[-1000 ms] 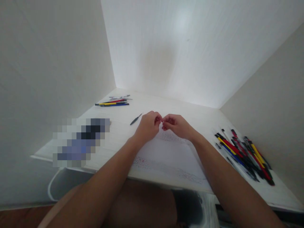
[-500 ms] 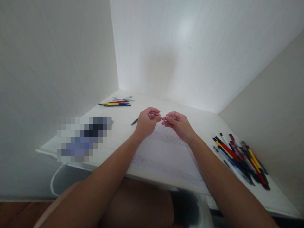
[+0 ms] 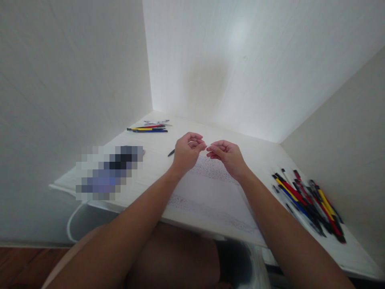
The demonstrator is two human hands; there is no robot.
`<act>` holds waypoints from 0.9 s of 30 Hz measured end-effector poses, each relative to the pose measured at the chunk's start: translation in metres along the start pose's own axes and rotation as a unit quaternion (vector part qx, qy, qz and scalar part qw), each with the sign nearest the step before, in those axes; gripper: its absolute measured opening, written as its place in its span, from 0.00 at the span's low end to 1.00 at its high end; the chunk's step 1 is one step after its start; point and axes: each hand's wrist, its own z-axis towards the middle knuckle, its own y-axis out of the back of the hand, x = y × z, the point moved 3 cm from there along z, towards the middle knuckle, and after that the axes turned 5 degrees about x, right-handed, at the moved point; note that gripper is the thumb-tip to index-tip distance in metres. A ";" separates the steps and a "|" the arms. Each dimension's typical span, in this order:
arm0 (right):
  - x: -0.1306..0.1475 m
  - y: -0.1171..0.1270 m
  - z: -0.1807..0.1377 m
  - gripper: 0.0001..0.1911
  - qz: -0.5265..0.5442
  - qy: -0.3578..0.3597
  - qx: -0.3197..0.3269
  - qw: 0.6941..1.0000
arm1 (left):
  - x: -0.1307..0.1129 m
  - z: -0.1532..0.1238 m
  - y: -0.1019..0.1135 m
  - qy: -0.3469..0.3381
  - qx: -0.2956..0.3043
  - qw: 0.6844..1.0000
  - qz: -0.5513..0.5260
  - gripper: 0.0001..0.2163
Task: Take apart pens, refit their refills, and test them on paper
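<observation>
Over the far part of a sheet of paper [image 3: 210, 192] my two hands meet, fingertips almost touching. My left hand [image 3: 189, 150] is closed in a pinch of thumb and fingers. Facing it, my right hand [image 3: 224, 155] pinches as well, thumb against the index finger. Whatever lies between the fingertips is too small to make out. Rows of small handwriting cover the sheet's upper part, with fainter reddish marks along its near edge. A dark pen tip [image 3: 171, 153] pokes out just left of my left hand; the rest of that pen is hidden behind the hand.
Several pens [image 3: 147, 129] lie at the back left of the white desk [image 3: 156, 160]. A bigger heap of pens [image 3: 309, 204] is at the right. A blurred-out object [image 3: 110, 172] lies near the left edge, and a white cable [image 3: 70, 222] hangs below. White panels enclose three sides.
The view has shifted slightly. My hands keep nearly the same pinched pose, with a slightly wider gap between the fingertips.
</observation>
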 end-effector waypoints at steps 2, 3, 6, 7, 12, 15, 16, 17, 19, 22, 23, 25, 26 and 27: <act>0.001 0.000 -0.001 0.12 -0.002 0.004 0.002 1.000 | 0.000 0.000 0.000 -0.004 0.000 1.000 -0.001 0.09; 0.002 -0.001 -0.001 0.11 -0.004 0.006 0.002 1.000 | 0.000 0.000 -0.001 -0.007 0.001 1.000 -0.005 0.09; 0.003 -0.001 -0.001 0.10 -0.032 0.010 0.002 0.999 | 0.001 0.000 -0.001 -0.017 0.006 1.000 -0.020 0.09; 0.003 -0.001 -0.001 0.10 -0.048 0.011 0.001 0.999 | 0.001 0.000 -0.001 -0.018 0.007 1.000 -0.022 0.09; 0.007 0.001 -0.001 0.08 -0.124 0.030 0.002 0.992 | -0.002 0.000 -0.002 -0.010 0.009 1.000 -0.013 0.09; 0.009 0.001 -0.001 0.08 -0.140 0.050 0.005 0.989 | -0.006 -0.001 -0.002 -0.006 0.008 1.000 -0.002 0.08; 0.009 0.001 -0.001 0.08 -0.143 0.056 0.007 0.988 | -0.006 -0.001 -0.002 -0.008 0.007 1.000 -0.001 0.08; 0.009 0.001 0.000 0.08 -0.144 0.061 0.008 0.988 | -0.007 -0.001 -0.002 -0.009 0.006 1.000 0.000 0.09; 0.008 0.002 0.000 0.08 -0.146 0.066 0.010 0.987 | -0.005 -0.001 -0.002 -0.009 0.007 1.000 -0.001 0.09; 0.007 0.004 0.000 0.09 -0.142 0.063 0.011 0.988 | 0.000 -0.001 -0.002 0.006 0.020 1.000 -0.012 0.09; 0.008 0.004 0.000 0.09 -0.139 0.061 0.011 0.988 | 0.002 -0.001 -0.002 0.015 0.027 0.999 -0.018 0.08; 0.009 0.005 0.000 0.09 -0.133 0.054 0.010 0.990 | 0.007 -0.001 -0.003 0.030 0.042 0.998 -0.031 0.07; 0.010 0.006 0.000 0.09 -0.133 0.050 0.009 0.990 | 0.008 -0.001 -0.003 0.034 0.049 0.998 -0.036 0.07; 0.011 0.006 -0.001 0.09 -0.134 0.046 0.010 0.990 | 0.009 -0.002 -0.004 0.037 0.057 0.997 -0.039 0.06</act>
